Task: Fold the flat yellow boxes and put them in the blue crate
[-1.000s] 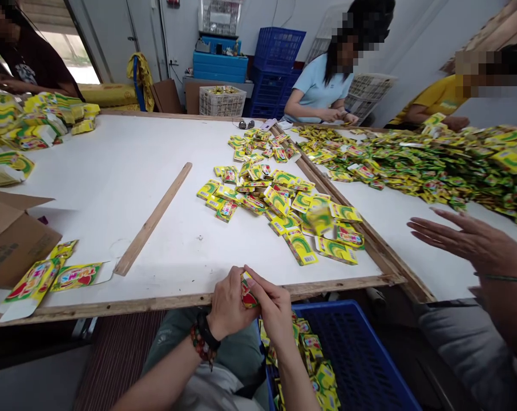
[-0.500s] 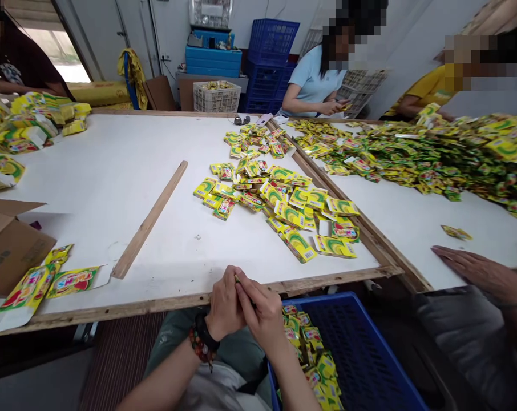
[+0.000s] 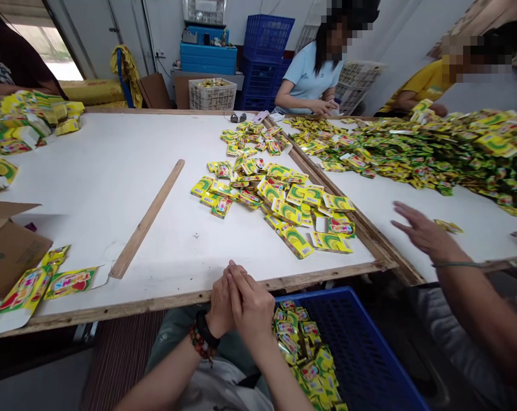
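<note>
My left hand (image 3: 219, 302) and my right hand (image 3: 252, 308) are pressed together, fingers closed, just over the wooden front edge of the white table (image 3: 113, 171). Whatever lies between the palms is hidden. A bead bracelet and a dark band (image 3: 202, 338) sit on my left wrist. Below my right hand stands a blue crate (image 3: 365, 348) partly filled with small yellow-green packets (image 3: 305, 354). Farther out on the table, to the right of my hands, lies a loose spread of the same packets (image 3: 279, 194).
A wooden strip (image 3: 149, 217) lies diagonally on the table. A cardboard box (image 3: 5, 251) and flat cartons (image 3: 48, 282) are at the left. A neighbour's hand (image 3: 421, 231) reaches over the right table beside a large packet heap (image 3: 433, 148). Other people sit at the back.
The packet seen between my fingers a second ago is now hidden as my hands closed together. The neighbour's hand lifted and moved left over the right table.
</note>
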Motion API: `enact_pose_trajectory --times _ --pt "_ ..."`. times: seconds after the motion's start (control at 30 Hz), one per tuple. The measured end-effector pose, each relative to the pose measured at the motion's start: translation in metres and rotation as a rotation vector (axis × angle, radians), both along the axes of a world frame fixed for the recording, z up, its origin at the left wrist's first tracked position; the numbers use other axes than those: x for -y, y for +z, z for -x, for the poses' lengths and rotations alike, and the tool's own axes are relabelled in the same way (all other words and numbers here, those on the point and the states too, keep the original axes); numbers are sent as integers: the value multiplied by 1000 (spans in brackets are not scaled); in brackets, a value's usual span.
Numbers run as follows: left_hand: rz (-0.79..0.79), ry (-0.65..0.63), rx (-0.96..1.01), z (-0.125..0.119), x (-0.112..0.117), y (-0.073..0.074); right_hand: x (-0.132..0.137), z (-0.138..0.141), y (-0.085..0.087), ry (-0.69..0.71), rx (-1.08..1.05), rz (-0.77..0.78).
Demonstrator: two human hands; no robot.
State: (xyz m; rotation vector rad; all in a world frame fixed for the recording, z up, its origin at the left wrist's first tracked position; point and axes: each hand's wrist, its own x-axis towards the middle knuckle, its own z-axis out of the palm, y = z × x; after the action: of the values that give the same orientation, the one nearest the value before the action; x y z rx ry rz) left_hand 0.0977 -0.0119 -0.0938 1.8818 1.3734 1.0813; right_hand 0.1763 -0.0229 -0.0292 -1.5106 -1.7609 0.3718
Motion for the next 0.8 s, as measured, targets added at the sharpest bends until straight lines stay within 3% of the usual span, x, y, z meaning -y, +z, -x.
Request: enact_pose_trajectory --times 0.13,0.23,0.5,0.63,0.8 --pt "-37 -63 44 0 -1 19 1 -9 -4 -64 -167 41" --pt "-34 -74 47 -1 -1 25 4 -11 -7 -132 -191 -46" --pt "-64 -91 -20 -3 -4 18 2 -6 -13 -126 -105 -175" --pt "-55 -91 -19 -4 -4 20 2 -10 -12 -110 -86 -136" --pt "-59 -48 0 -5 -2 21 5 -16 -5 -37 -219 4"
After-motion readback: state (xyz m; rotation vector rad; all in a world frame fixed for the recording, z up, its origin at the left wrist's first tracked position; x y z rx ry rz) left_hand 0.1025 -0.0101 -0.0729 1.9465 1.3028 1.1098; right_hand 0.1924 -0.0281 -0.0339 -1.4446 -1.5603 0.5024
